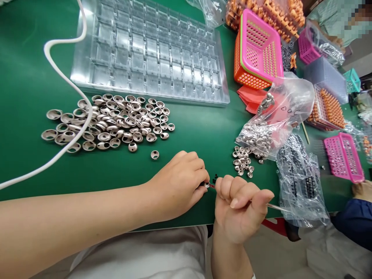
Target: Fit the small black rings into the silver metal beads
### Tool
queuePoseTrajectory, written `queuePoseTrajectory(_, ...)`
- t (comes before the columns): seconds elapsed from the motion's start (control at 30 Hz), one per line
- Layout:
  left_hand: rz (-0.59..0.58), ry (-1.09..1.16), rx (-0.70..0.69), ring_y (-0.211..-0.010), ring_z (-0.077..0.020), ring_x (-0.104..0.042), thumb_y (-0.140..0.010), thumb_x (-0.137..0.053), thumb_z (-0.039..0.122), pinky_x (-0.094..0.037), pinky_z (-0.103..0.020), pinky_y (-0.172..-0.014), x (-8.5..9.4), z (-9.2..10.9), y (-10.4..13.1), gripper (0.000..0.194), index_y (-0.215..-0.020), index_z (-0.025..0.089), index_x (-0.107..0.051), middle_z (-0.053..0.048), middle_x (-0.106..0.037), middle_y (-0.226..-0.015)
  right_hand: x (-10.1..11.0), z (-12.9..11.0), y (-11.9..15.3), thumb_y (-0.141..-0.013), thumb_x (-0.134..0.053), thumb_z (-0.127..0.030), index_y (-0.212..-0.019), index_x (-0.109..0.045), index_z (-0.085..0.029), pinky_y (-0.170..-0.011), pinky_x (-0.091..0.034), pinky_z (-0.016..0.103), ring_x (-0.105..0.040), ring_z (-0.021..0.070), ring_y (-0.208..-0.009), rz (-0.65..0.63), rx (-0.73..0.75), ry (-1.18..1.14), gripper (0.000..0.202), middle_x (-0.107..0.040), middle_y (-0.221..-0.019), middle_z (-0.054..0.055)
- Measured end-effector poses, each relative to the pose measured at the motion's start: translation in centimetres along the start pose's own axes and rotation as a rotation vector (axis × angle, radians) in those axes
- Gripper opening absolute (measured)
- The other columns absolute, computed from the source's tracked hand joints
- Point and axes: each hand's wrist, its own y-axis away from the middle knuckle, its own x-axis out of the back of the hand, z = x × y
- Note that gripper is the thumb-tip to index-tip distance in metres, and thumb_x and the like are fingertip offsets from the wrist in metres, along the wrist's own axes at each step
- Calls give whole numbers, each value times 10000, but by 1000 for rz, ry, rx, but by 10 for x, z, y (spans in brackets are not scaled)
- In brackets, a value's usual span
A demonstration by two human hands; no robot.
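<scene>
My left hand (186,182) is closed, pinching a small silver metal cup (206,185) between thumb and fingertips. My right hand (240,201) is wrapped round a thin tool (277,207) with a slim metal shaft at its outer end. A short red part (212,186) shows between the hands, touching or very near the cup. Most of the tool is hidden in the fist, so its kind cannot be made out. Tiny black pieces (215,178) lie just beyond my fingers. One loose metal cup (155,155) sits apart from a large pile of similar cups (116,120).
A clear compartment tray (148,93) lies at the back, with a white cable (65,75) crossing at left. Right are a plastic bag of metal cups (279,112), stacked baskets (245,42), bagged black parts (299,174) and a pink basket (344,157) by another person's hand (362,190).
</scene>
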Motion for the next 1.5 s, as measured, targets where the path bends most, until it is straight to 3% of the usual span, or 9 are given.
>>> queuePoseTrajectory(0.23, -26, 2, 14, -858, -191, -521, -896, -684, 168, -320, -364, -751, 3, 2, -1, 36, -878, 185, -709, -7, -644, -844, -3, 1, -2, -1066, -331, -520, -556, -254, -180, -470, -267, 246, -241, 89, -452, 41, -59, -13, 618, -166, -505, -60)
queuePoseTrajectory(0.53, -97, -16, 46, -865, -200, -526, -916, -665, 169, -320, -371, -754, 9, 6, -4, 66, -890, 173, -725, -24, -649, -855, -4, 2, -2, -1063, -346, -532, -557, -243, -179, -472, -266, 251, -239, 94, -459, 49, -57, 9, 625, -161, -514, -58)
queuePoseTrajectory(0.77, -41, -31, 18, -837, -201, -509, -901, -662, 184, -317, -373, -742, 1, 2, -3, 68, -848, 188, -705, -20, -633, -818, -5, 3, -2, -1065, -336, -528, -553, -239, -183, -475, -260, 249, -246, 91, -456, 61, -51, 55, 626, -165, -510, -58)
queuePoseTrajectory(1.3, -73, -17, 31, -845, -201, -511, -915, -651, 174, -315, -371, -745, 5, 4, -4, 90, -862, 168, -723, -27, -641, -834, -7, 3, -2, -1062, -359, -525, -559, -245, -178, -475, -267, 251, -248, 91, -464, 68, -50, 51, 622, -177, -514, -56)
queuePoseTrajectory(1.5, -14, -20, 5, -833, -198, -500, -890, -663, 169, -305, -368, -736, 0, 1, -2, 61, -853, 179, -711, -19, -627, -821, -6, 2, -2, -1064, -361, -514, -557, -244, -178, -469, -263, 245, -245, 91, -461, 59, -37, 23, 620, -166, -515, -57)
